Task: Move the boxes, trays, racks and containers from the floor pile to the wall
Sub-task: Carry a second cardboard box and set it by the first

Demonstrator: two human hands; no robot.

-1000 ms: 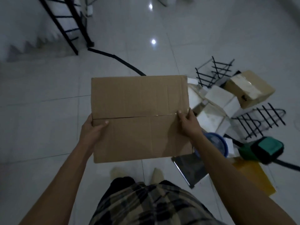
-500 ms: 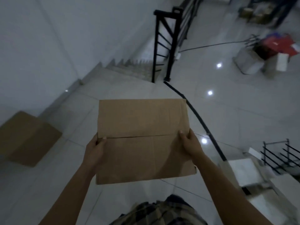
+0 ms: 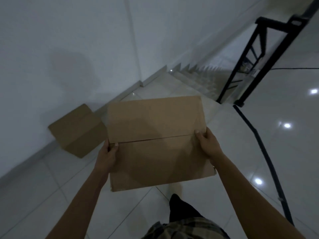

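Head: hands (image 3: 107, 155) (image 3: 208, 144) grip smooth rect. cardboard box (image 3: 155, 125).

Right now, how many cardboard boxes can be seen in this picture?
2. The carried box is held between the left hand and the right hand. The second box lies on the floor by the wall, left of the carried one. Others may hide behind it.
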